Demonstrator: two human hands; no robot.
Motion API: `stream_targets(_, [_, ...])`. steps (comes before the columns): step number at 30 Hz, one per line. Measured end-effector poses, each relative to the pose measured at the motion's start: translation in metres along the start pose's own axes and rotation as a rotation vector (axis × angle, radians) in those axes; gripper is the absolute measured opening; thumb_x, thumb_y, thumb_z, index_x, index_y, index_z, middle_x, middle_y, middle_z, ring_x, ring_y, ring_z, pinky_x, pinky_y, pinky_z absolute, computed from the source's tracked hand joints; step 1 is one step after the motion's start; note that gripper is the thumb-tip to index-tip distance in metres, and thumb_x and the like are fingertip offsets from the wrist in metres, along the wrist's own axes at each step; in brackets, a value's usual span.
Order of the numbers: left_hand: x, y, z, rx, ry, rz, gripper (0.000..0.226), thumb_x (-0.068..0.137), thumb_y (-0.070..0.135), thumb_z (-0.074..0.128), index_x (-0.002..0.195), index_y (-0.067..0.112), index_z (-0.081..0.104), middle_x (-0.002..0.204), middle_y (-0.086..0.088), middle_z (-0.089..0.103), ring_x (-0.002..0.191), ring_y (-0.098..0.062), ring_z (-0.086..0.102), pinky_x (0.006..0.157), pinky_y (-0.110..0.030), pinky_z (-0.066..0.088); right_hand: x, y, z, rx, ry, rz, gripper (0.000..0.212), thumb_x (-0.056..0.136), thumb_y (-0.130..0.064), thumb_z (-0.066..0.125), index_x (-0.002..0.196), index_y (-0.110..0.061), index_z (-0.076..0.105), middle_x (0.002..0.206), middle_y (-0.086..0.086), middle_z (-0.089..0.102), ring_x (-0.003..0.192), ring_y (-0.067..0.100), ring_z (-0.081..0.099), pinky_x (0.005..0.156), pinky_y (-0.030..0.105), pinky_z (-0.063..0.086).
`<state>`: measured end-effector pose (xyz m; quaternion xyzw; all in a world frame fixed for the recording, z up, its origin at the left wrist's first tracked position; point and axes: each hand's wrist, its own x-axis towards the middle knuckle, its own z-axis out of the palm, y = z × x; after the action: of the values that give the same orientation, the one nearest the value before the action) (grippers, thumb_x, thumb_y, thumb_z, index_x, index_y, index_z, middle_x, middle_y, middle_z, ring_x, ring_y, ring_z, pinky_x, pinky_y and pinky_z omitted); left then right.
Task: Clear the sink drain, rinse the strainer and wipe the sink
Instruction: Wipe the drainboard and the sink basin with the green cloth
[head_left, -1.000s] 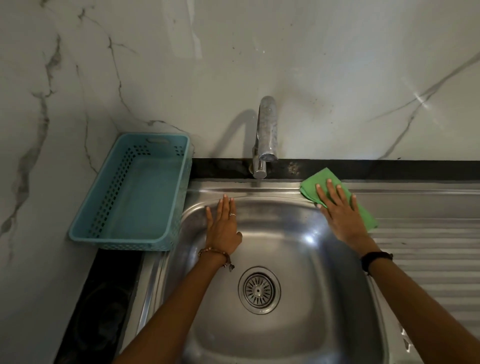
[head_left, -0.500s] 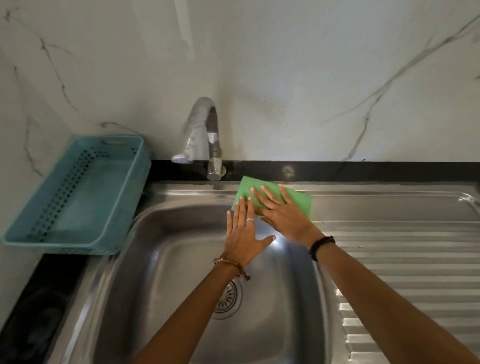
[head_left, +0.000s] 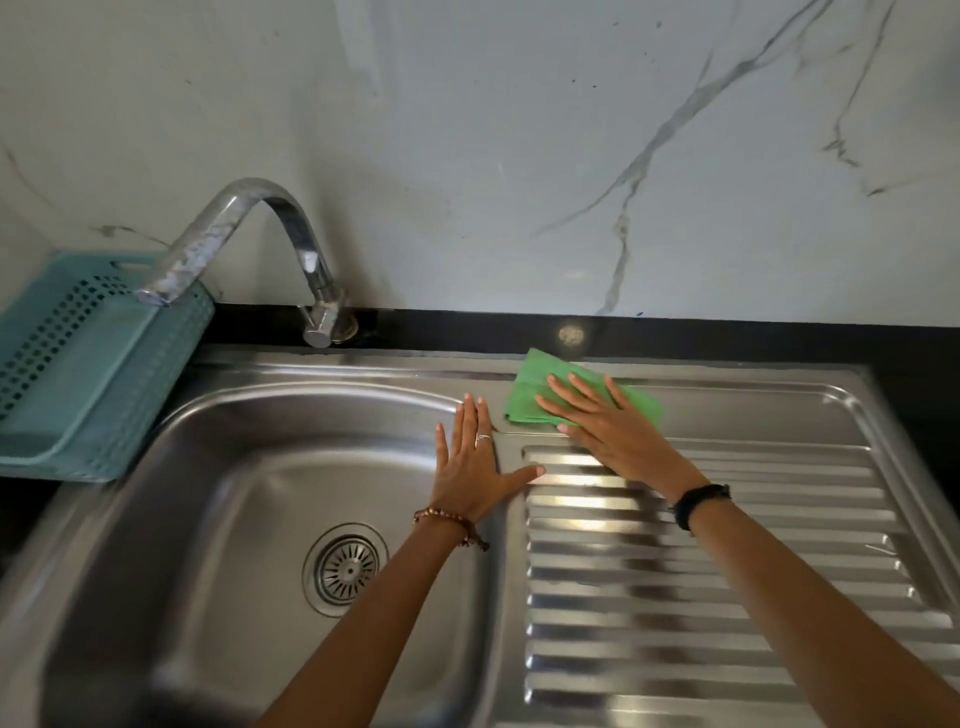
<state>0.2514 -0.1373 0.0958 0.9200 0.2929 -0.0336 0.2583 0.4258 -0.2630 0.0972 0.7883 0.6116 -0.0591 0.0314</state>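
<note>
A steel sink (head_left: 234, 467) fills the lower left, with the round strainer (head_left: 347, 569) seated in its drain. My right hand (head_left: 608, 431) presses flat on a folded green cloth (head_left: 540, 389) at the back of the ribbed drainboard (head_left: 701, 597), just right of the basin. My left hand (head_left: 475, 467) lies flat and spread on the basin's right rim, its thumb on the drainboard's edge, holding nothing. The curved chrome tap (head_left: 249, 223) stands behind the basin, swung left, with no water running.
A teal perforated plastic basket (head_left: 78, 374) sits on the counter left of the sink, under the tap's spout. A black counter strip (head_left: 727, 338) and a marble wall run along the back.
My right hand has slid the green cloth rightward from behind the basin to the drainboard's back edge. My left hand has moved right onto the basin's right rim. The view has shifted right.
</note>
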Motion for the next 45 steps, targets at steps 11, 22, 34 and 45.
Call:
stream_targets(11, [0.002,0.006,-0.002,0.086,-0.034,-0.042,0.107,0.078,0.069,0.043,0.146,0.007,-0.010,0.156,-0.010,-0.015,0.144,-0.022,-0.012,0.114,-0.047,-0.010,-0.047,0.026,0.005,0.134,0.005,0.278,0.077,0.070,-0.064,-0.035,0.140,-0.041,-0.011,0.151,-0.011,-0.020,0.143,0.014,-0.015,0.114,0.051,-0.006])
stream_targets(22, [0.007,0.015,-0.004,0.090,-0.111,-0.120,0.110,0.077,0.068,0.046,0.145,0.006,-0.015,0.154,-0.012,-0.022,0.143,-0.024,-0.018,0.109,-0.053,-0.016,0.014,-0.032,0.000,0.108,0.026,0.054,0.077,0.081,-0.063,-0.019,0.147,-0.039,0.011,0.159,0.002,0.002,0.146,0.030,-0.003,0.108,0.056,-0.011])
stream_targets(34, [0.016,0.132,0.046,0.101,-0.107,0.142,0.090,0.089,0.057,0.038,0.145,0.013,-0.016,0.155,-0.006,-0.019,0.143,-0.021,-0.016,0.111,-0.046,-0.015,-0.055,0.042,0.007,0.172,0.050,0.317,0.057,0.093,-0.049,0.006,0.148,-0.034,-0.004,0.158,-0.007,-0.009,0.146,0.019,-0.009,0.115,0.051,-0.008])
stream_targets(45, [0.026,0.140,0.054,0.150,-0.301,0.224,0.080,0.091,0.055,0.031,0.146,0.016,-0.011,0.156,-0.002,-0.017,0.144,-0.019,-0.013,0.113,-0.046,-0.013,-0.129,0.139,0.016,0.227,0.097,0.669,0.049,0.102,-0.033,0.015,0.143,-0.034,-0.011,0.159,-0.002,-0.008,0.146,0.020,-0.006,0.118,0.051,-0.001])
